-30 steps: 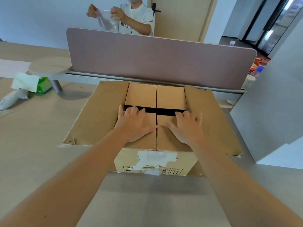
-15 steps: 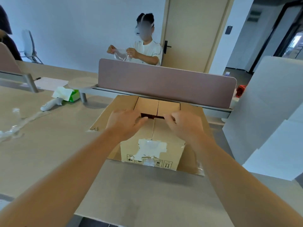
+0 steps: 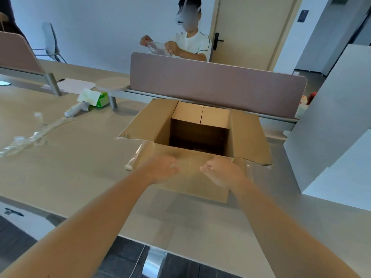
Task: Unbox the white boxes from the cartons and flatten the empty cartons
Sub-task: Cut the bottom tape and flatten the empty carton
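Fingers of left hand and right hand curled over near flap of open brown cardboard carton; motion-blurred.

The carton is coloured plain brown, its interior shaded dark brown to black. A pale beige is shown by the tabletop. The divider panel is tinted a muted mauve-pink. A bright green tissue pack is topped with pale cream tissue. The crumpled tape strip is seen as clear and glossy. A white T-shirt with thin dark piping is worn by the person opposite. The door is finished in light tan, the wall in pale blue-grey.
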